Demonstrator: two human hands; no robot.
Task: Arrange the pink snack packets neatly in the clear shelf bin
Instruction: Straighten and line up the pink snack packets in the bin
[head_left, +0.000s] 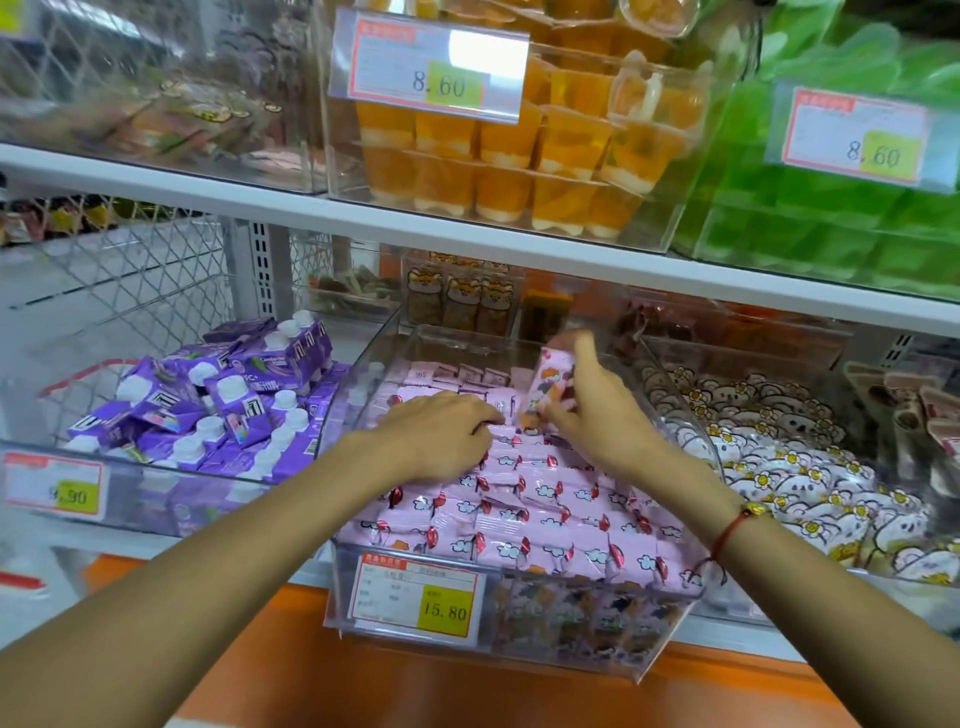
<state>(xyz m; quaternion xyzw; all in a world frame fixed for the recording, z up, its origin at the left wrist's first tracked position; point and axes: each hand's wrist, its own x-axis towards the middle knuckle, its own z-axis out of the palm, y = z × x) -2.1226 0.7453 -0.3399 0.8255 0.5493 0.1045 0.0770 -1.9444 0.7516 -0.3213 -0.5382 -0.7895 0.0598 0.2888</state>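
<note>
A clear shelf bin (670, 644) sits on a white store shelf (519, 234), filled with rows of pink snack packets (545, 499). The right hand (597, 415) pinches one upright pink packet (550, 384) above the rows; the left hand (441, 431) rests on the packets, fingers curled loosely. A bin of purple cartons (208, 400) stands to the left, white cartoon packets (779, 457) to the right. A yellow price tag (415, 597) marks the bin's front. Orange jelly cups (519, 156) fill the shelf above.

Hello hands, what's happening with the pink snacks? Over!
Right hand holds one pink packet upright. Left hand rests on the packed rows in the clear bin. Nothing in the way.
</note>
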